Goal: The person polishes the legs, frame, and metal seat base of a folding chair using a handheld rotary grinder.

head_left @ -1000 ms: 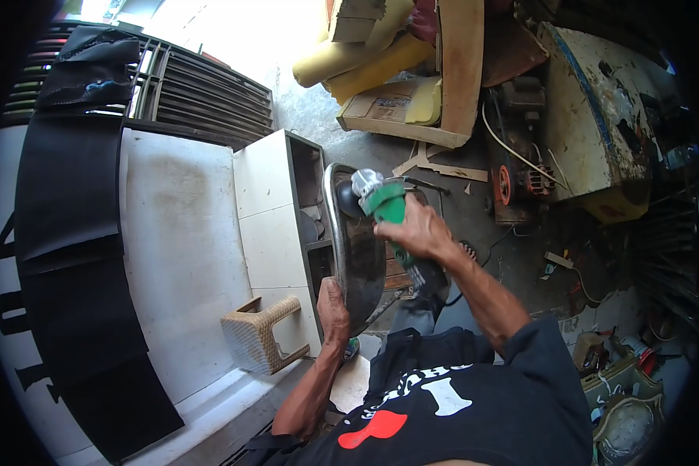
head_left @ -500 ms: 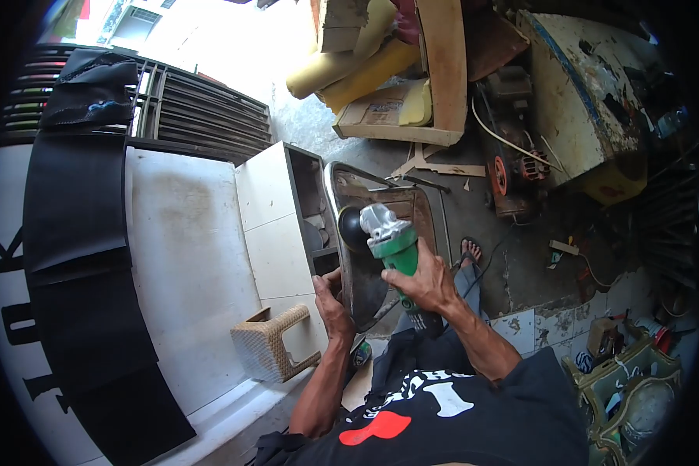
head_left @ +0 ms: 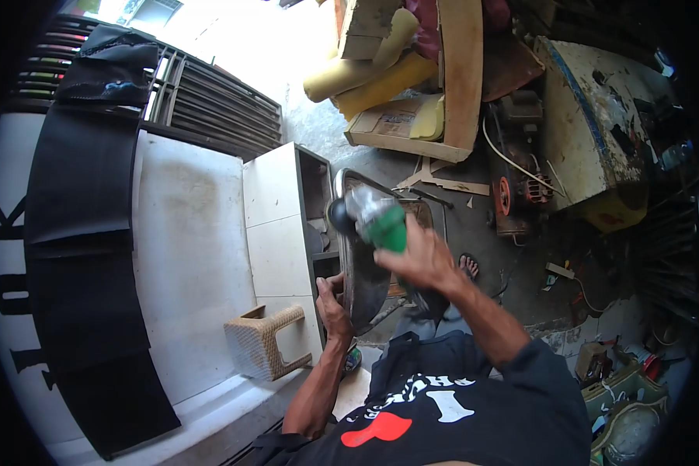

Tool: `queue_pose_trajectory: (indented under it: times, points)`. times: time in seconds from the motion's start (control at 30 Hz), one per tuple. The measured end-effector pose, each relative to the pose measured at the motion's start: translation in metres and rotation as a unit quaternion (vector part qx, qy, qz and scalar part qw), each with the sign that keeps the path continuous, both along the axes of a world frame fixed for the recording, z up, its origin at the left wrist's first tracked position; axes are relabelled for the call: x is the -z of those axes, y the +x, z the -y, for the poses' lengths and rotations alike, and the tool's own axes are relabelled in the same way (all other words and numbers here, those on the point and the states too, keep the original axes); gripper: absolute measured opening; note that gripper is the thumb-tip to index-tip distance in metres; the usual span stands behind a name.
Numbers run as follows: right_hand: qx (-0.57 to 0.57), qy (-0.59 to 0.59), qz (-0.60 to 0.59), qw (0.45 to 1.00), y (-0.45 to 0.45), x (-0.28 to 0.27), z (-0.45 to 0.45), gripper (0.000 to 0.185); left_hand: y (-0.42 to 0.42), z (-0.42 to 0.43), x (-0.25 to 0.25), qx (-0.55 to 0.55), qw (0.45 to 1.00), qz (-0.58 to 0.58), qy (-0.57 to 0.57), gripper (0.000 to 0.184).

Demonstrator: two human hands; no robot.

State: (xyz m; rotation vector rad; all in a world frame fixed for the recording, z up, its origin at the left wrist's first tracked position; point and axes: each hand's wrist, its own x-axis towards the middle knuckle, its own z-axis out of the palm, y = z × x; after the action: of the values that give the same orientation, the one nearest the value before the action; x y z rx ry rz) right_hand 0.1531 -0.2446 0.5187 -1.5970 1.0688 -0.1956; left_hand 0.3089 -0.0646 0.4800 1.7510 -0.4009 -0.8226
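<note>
My right hand (head_left: 423, 260) is wrapped round a green angle grinder (head_left: 388, 231) with a silver head, slightly blurred. The grinder's round dark disc (head_left: 340, 216) lies at the upper left edge of a metal-framed chair (head_left: 365, 287), which stands tilted in front of me. Lower down, my left hand (head_left: 333, 309) grips that chair's left edge, its fingers partly hidden behind the frame. Whether the disc touches the metal cannot be made out.
A white tiled cabinet (head_left: 276, 233) and a woven stool (head_left: 264, 342) stand at the left. Wooden boards and yellow foam rolls (head_left: 384, 78) lie ahead. A compressor (head_left: 518, 182) and a worn metal box (head_left: 590, 132) are at the right. A foot (head_left: 468, 266) rests on the floor.
The grinder has moved up and left over the last half second, and its disc now sits at the frame's upper edge. My left hand stays on the chair. The view has shifted slightly.
</note>
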Motion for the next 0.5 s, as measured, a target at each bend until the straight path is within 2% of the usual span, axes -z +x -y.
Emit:
queue_pose_trajectory:
  times: [0.03,0.07,0.1,0.17,0.23,0.27,0.3,0.37,0.47,0.5]
  points:
    - [-0.003,-0.003,-0.034,0.999,0.015,0.007,0.024,0.078,0.0,0.001,0.0,0.002,1.0,0.013,0.004,0.079]
    - [0.001,0.003,0.004,1.0,0.023,0.019,0.047,0.079,0.002,0.004,0.0,0.006,1.0,0.028,0.008,0.079]
    - [-0.026,0.029,-0.006,0.999,0.025,0.013,0.07,0.078,0.003,0.004,0.001,0.007,0.999,0.03,0.007,0.079]
    - [-0.034,0.016,-0.046,0.998,0.028,0.021,0.082,0.074,0.006,0.004,0.002,0.0,1.0,0.028,0.009,0.079]
    - [-0.051,0.039,0.044,0.997,0.012,0.03,0.063,0.071,0.005,0.007,0.0,-0.019,1.0,0.01,0.017,0.079]
    - [-0.046,0.012,0.066,0.997,0.005,0.034,0.046,0.07,0.004,0.006,-0.002,-0.031,0.999,-0.008,0.024,0.079]
    - [-0.032,0.058,0.131,0.989,-0.001,0.032,0.032,0.083,0.006,0.005,0.0,-0.038,0.999,-0.004,0.024,0.079]
    - [0.017,0.04,0.141,0.989,0.003,0.045,0.013,0.079,0.008,0.004,0.005,-0.035,0.999,0.032,0.026,0.078]
    - [0.023,0.131,0.136,0.982,0.022,0.06,0.045,0.07,0.007,0.007,-0.007,-0.038,0.998,0.018,0.053,0.077]
    - [0.003,0.137,0.175,0.975,0.027,0.056,0.059,0.07,0.01,0.007,-0.004,-0.033,0.998,0.018,0.053,0.077]
